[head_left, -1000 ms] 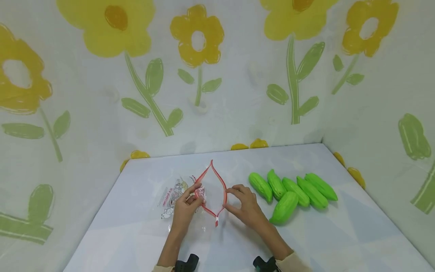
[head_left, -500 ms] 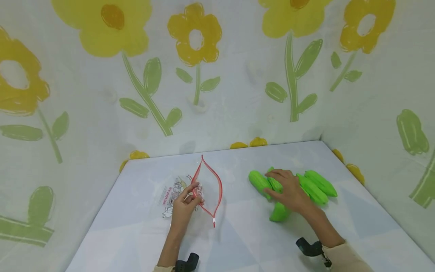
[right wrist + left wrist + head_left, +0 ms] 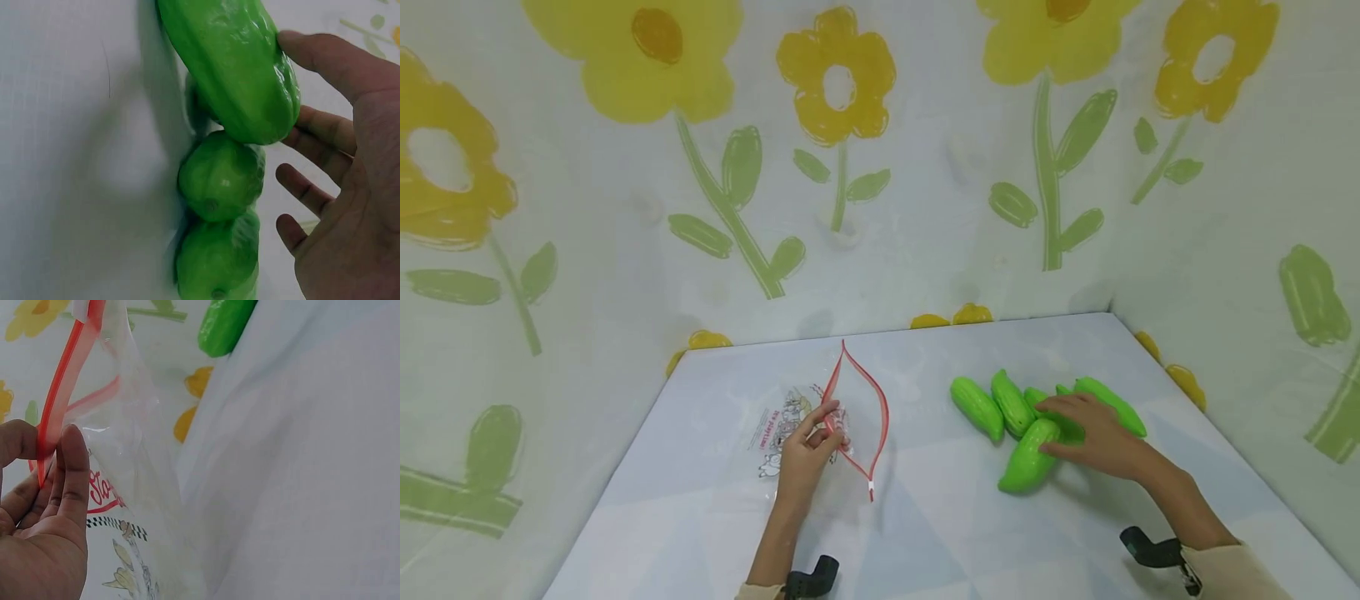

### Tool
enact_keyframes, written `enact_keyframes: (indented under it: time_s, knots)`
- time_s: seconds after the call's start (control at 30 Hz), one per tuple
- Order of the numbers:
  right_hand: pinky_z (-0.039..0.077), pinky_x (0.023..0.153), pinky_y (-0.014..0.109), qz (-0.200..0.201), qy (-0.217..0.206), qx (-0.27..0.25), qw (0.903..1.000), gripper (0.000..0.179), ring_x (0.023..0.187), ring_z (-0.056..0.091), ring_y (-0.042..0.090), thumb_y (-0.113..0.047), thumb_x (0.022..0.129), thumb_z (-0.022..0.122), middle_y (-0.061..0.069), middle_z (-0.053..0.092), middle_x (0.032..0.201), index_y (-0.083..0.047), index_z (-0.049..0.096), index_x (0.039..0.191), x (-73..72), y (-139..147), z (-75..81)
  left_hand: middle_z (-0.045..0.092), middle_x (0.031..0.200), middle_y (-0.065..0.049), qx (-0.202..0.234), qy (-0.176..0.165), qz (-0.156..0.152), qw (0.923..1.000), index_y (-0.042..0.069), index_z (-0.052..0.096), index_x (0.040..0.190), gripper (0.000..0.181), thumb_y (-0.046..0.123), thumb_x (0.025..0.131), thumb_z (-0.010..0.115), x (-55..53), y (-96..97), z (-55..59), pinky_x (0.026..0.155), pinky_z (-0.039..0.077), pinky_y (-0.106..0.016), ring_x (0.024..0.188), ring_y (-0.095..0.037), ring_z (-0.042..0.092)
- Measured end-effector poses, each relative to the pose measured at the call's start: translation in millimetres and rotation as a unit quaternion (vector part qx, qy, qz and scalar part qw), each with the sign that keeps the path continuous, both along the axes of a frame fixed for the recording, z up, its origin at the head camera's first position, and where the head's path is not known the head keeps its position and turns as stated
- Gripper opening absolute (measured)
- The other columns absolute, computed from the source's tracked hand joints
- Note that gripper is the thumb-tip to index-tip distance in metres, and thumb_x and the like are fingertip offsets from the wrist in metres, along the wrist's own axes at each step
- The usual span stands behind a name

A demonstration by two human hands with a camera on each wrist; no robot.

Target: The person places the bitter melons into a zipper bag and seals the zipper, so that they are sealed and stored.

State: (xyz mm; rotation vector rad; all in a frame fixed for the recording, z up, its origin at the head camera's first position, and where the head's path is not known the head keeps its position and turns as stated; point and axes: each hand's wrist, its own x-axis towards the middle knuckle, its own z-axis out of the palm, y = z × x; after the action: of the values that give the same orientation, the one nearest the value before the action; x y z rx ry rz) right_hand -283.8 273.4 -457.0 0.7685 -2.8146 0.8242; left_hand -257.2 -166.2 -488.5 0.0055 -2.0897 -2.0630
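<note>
My left hand (image 3: 805,458) pinches the red zip edge (image 3: 62,381) of a clear zip bag (image 3: 775,433) printed with cartoon drawings. The bag's mouth gapes, its far red rim (image 3: 883,408) bowed out to the right. On the right, my right hand (image 3: 1097,437) hovers over several bright green, ridged, gourd-like vegetables. Its thumb (image 3: 325,56) is at the side of the nearest green gourd (image 3: 1027,463), with fingers spread beyond it. Whether the thumb touches is unclear. Behind the hand, other gourds (image 3: 222,181) are partly hidden in the head view.
Two upright green gourds (image 3: 976,407) lie to the left of the group, and another gourd (image 3: 1108,400) at its far right. A pale table (image 3: 925,533) reaches a back wall (image 3: 925,250) printed with yellow flowers. Black wrist cameras sit on both forearms.
My right hand has let go of the bag's right rim and moved right over the green gourds. The left hand keeps its pinch; the bag has shifted slightly left.
</note>
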Motion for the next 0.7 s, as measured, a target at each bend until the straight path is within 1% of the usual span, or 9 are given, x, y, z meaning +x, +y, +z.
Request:
enact_keyframes:
  time_s: [0.07, 0.13, 0.23, 0.3, 0.47, 0.57, 0.7]
  knots:
    - [0.030, 0.094, 0.069, 0.002, -0.003, 0.003, 1.0000, 0.062, 0.126, 0.040, 0.043, -0.042, 0.083, 0.080, 0.011, 0.061, 0.134, -0.008, 0.062, 0.132, 2.8, 2.8, 1.1, 0.059, 0.134, -0.009, 0.000, -0.001, 0.001, 1.0000, 0.014, 0.064, 0.135, 0.045, 0.003, 0.091, 0.071, 0.5, 0.0, 0.4, 0.077, 0.055, -0.019, 0.088, -0.014, 0.064]
    - [0.032, 0.091, 0.064, 0.008, -0.001, 0.009, 0.9999, 0.061, 0.123, 0.042, 0.040, -0.042, 0.082, 0.081, 0.009, 0.062, 0.132, -0.010, 0.063, 0.131, 5.1, 4.2, 1.8, 0.059, 0.134, -0.010, -0.001, 0.000, 0.003, 1.0000, 0.014, 0.064, 0.135, 0.045, 0.002, 0.092, 0.070, 0.5, -0.7, 0.2, 0.078, 0.055, -0.020, 0.089, -0.014, 0.064]
    - [0.032, 0.086, 0.054, 0.013, 0.004, 0.019, 0.9997, 0.061, 0.121, 0.044, 0.035, -0.043, 0.080, 0.082, 0.006, 0.063, 0.131, -0.013, 0.064, 0.131, 7.0, 6.3, -0.6, 0.059, 0.132, -0.011, 0.002, 0.006, 0.004, 1.0000, 0.013, 0.064, 0.134, 0.044, 0.000, 0.091, 0.069, -0.1, -1.8, -0.7, 0.077, 0.055, -0.019, 0.088, -0.014, 0.065]
    - [0.031, 0.083, 0.050, 0.016, 0.004, 0.028, 0.9995, 0.061, 0.121, 0.044, 0.034, -0.042, 0.079, 0.084, 0.004, 0.063, 0.130, -0.016, 0.065, 0.130, 8.3, 7.4, -1.6, 0.060, 0.131, -0.012, 0.002, 0.011, 0.005, 0.9999, 0.012, 0.065, 0.133, 0.044, 0.000, 0.091, 0.070, -0.8, -2.4, -1.5, 0.076, 0.055, -0.019, 0.088, -0.014, 0.065]
    - [0.032, 0.081, 0.049, 0.021, 0.003, 0.032, 0.9993, 0.059, 0.118, 0.045, 0.032, -0.038, 0.075, 0.087, 0.003, 0.064, 0.129, -0.019, 0.067, 0.127, 10.8, 7.3, -1.0, 0.061, 0.129, -0.011, -0.002, 0.017, 0.008, 0.9998, 0.012, 0.065, 0.133, 0.045, 0.001, 0.090, 0.070, -1.7, -3.3, -2.8, 0.075, 0.056, -0.019, 0.086, -0.014, 0.066]
    - [0.032, 0.083, 0.048, 0.024, 0.006, 0.021, 0.9995, 0.057, 0.117, 0.046, 0.029, -0.037, 0.073, 0.089, 0.001, 0.065, 0.126, -0.019, 0.069, 0.124, 12.2, 6.9, -0.5, 0.061, 0.130, -0.011, 0.000, 0.017, 0.007, 0.9998, 0.012, 0.065, 0.133, 0.045, -0.001, 0.090, 0.070, -2.4, -3.7, -3.0, 0.075, 0.056, -0.020, 0.086, -0.014, 0.066]
    - [0.033, 0.083, 0.044, 0.031, 0.018, 0.006, 0.9993, 0.051, 0.114, 0.048, 0.023, -0.036, 0.074, 0.088, -0.003, 0.067, 0.121, -0.019, 0.071, 0.119, 13.3, 7.6, -1.1, 0.061, 0.130, -0.012, 0.007, 0.016, 0.002, 0.9998, 0.012, 0.065, 0.133, 0.045, -0.002, 0.091, 0.069, -3.2, -4.3, -2.4, 0.076, 0.056, -0.019, 0.086, -0.014, 0.067]
